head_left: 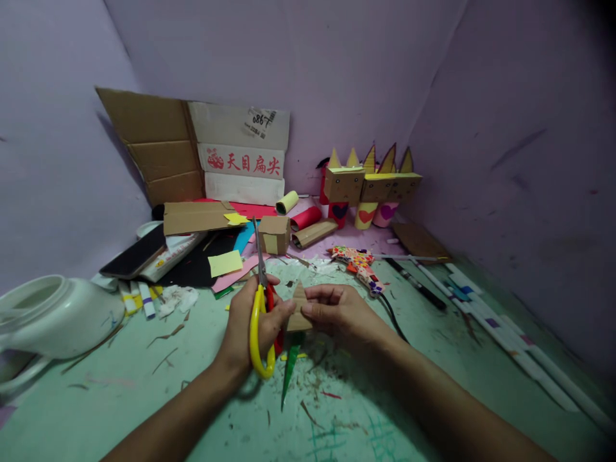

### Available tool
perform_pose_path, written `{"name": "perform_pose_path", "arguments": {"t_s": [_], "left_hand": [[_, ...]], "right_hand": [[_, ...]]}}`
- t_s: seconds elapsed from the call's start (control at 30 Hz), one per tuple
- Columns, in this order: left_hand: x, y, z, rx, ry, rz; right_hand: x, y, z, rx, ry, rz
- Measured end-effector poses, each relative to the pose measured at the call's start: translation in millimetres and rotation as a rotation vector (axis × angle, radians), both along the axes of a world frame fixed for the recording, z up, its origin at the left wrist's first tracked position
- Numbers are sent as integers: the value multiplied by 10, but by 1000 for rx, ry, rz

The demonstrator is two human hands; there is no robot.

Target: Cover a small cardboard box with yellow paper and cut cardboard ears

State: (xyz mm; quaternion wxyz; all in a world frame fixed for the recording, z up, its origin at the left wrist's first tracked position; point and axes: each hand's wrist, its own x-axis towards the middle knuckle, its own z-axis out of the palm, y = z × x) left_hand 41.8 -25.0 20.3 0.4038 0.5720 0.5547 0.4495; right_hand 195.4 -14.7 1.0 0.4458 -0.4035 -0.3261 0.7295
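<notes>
My left hand (240, 330) is closed around scissors with one yellow and one red handle (256, 324), their blades pointing up and away. Its thumb also reaches the left edge of a small pointed piece of corrugated cardboard (298, 311). From the other side my right hand (344, 313) pinches this piece between thumb and fingers, its tip upward. Just below, a narrow green pointed strip (290, 372) lies on the table (206, 410) among small scraps. A small cardboard box (274, 234) stands beyond the hands.
Cardboard-headed figures (363, 186) stand at the back right. A glue gun with patterned covering (356, 262) and a black marker (416, 284) lie right of my hands. A white teapot-like vessel (77, 314) is at left. Behind stand an opened carton (240, 160) and paper tubes (307, 218).
</notes>
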Motion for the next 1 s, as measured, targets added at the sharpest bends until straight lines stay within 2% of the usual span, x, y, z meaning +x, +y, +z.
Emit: {"name": "perform_pose_path", "arguments": {"t_s": [0.2,0.57,0.83,1.0], "left_hand": [[-9,20,-30,-84,-134,-61],[15,6,-31,-49,-93,-74],[24,-19,-39,-36,-97,-92],[45,-69,-52,35,-55,-118]], "right_hand": [[2,6,17,-29,-8,-32],[-19,-11,2,-42,-23,-55],[-13,-9,-2,23,-15,-47],[-8,-31,37,78,-71,-78]]}}
